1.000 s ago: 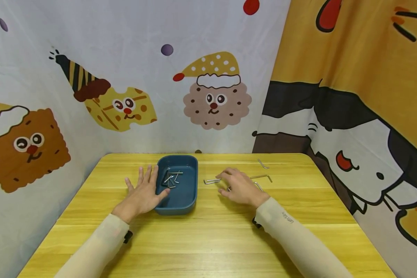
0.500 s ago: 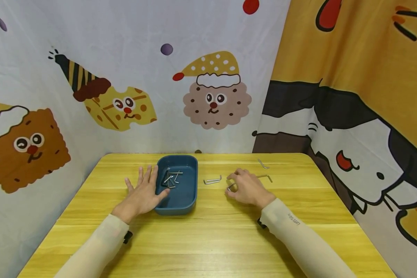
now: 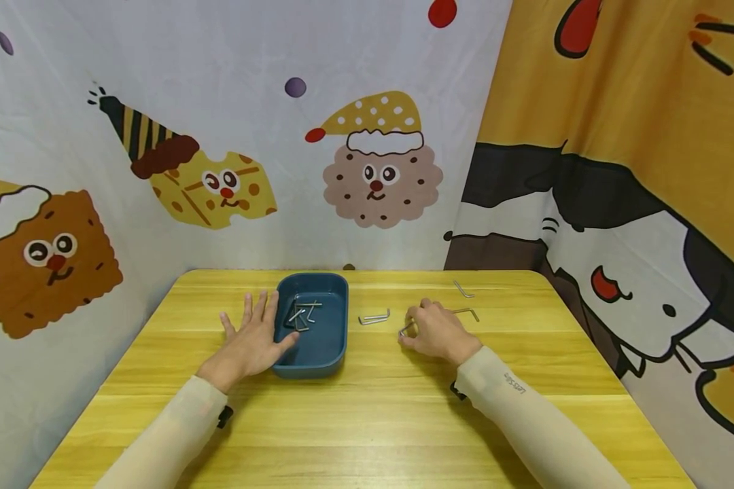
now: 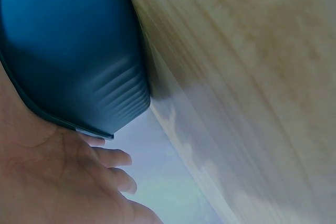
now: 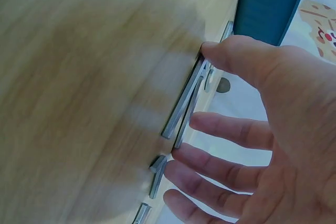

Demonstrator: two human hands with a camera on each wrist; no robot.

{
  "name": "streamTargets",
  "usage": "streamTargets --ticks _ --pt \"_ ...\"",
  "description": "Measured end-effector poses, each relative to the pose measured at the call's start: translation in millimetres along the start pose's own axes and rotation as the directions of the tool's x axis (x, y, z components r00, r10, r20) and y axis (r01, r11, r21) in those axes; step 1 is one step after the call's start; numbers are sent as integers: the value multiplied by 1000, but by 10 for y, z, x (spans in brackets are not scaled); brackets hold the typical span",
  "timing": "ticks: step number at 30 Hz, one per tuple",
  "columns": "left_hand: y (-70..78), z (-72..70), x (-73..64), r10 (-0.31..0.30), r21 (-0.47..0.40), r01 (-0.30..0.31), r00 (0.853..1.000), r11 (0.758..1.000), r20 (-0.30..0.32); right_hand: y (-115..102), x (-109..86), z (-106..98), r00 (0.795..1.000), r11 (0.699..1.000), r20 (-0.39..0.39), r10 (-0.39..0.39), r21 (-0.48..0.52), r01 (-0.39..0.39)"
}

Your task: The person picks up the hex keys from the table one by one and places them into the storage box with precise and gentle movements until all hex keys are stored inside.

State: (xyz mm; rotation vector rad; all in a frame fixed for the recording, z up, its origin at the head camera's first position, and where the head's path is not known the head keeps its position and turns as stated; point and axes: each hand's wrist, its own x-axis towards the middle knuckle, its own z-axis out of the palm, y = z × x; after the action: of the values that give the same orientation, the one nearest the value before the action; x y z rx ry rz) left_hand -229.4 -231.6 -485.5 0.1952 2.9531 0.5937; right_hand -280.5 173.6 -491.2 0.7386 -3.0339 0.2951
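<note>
A: Hands?

B: Two. Left hand (image 3: 247, 343) left of centre in the head view, fingers spread, palm against one blue bin (image 3: 315, 353), thumb lapping over its rim, not clenched round it. Right hand (image 3: 438, 331) right of centre, thumb and fingers apart, thumb tip touching the end of a hex key (image 5: 184, 98) on the tabletop (image 3: 342, 435).

A: One key there or two?

B: Two metal bars side by side mid-frame, right wrist view. Can't tell if they're separate keys. Two more metal pieces (image 5: 158, 179) toward the bottom; can't match them to the head view.

A: Other loose keys, head view?

B: Four. Close pair (image 3: 374, 320) between bin and right hand, one far key (image 3: 460, 288) near the tabletop's upper right, one bent key (image 3: 465, 310) just past the right hand, partly hidden.

A: In the bin?

B: Overlapping keys (image 3: 308, 304), at least three; too tangled for exact.

A: Background?

B: One cloth backdrop (image 3: 238, 68): three hatted cartoon snacks (image 3: 379, 187) left to centre, one black-and-white cartoon figure (image 3: 624, 231) at right.
</note>
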Motion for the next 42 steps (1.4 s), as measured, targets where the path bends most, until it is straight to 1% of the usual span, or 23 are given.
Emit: streamTargets --ticks 8,16,20,25,34,38,42 --pt "-23 19 23 0 -4 0 1000 1000 0 -20 22 32 1000 1000 -13 -15 18 16" --pt "-35 14 43 6 2 -6 1000 1000 -14 -13 33 47 998 998 -22 -56 32 57" --pt "-36 14 46 12 10 -12 1000 1000 -24 -56 50 45 998 997 -18 -58 52 59" --pt "-46 27 34 14 6 -13 1000 1000 -15 -117 90 59 998 996 -9 -63 67 63" --pt "-56 45 41 8 4 -8 1000 1000 -17 -192 173 98 992 991 -8 -124 43 124" --pt "-60 47 51 9 0 -9 1000 1000 -14 -201 179 92 990 989 16 -140 56 139" --pt "-65 49 54 9 3 -8 1000 1000 -14 -187 170 58 987 984 46 -154 95 149"
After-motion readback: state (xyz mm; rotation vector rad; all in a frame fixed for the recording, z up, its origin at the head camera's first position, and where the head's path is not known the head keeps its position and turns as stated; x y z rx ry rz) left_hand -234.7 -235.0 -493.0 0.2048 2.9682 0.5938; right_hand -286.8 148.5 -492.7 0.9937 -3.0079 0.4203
